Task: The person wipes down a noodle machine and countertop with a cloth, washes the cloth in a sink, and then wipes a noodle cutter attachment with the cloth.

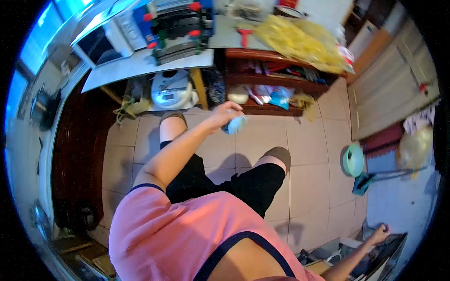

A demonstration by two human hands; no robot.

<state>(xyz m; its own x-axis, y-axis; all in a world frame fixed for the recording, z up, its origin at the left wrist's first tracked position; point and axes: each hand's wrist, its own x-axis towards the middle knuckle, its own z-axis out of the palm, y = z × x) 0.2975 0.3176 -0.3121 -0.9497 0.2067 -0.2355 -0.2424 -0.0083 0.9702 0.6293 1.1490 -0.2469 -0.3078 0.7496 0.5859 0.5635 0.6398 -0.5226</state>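
My left hand (pixel 224 116) is held out in front of me over the floor, its fingers closed on a blurred light-blue object (pixel 237 125) with a darker side; its kind I cannot make out. Far out to the right, my right hand (pixel 378 235) is at the edge of a dark, cluttered rack or box (pixel 393 248). Its fingers are curled, with a small dark spot at their tips that is too small to name.
Ahead stand a white table (pixel 140 70) with a microwave (pixel 103 43), and a red-brown shelf unit (pixel 276 79) carrying a yellow plastic bag (pixel 300 40). A white rice cooker (pixel 171 89) sits below the table. A mint-green basin (pixel 353 160) and a teal dustpan (pixel 363 183) are at right.
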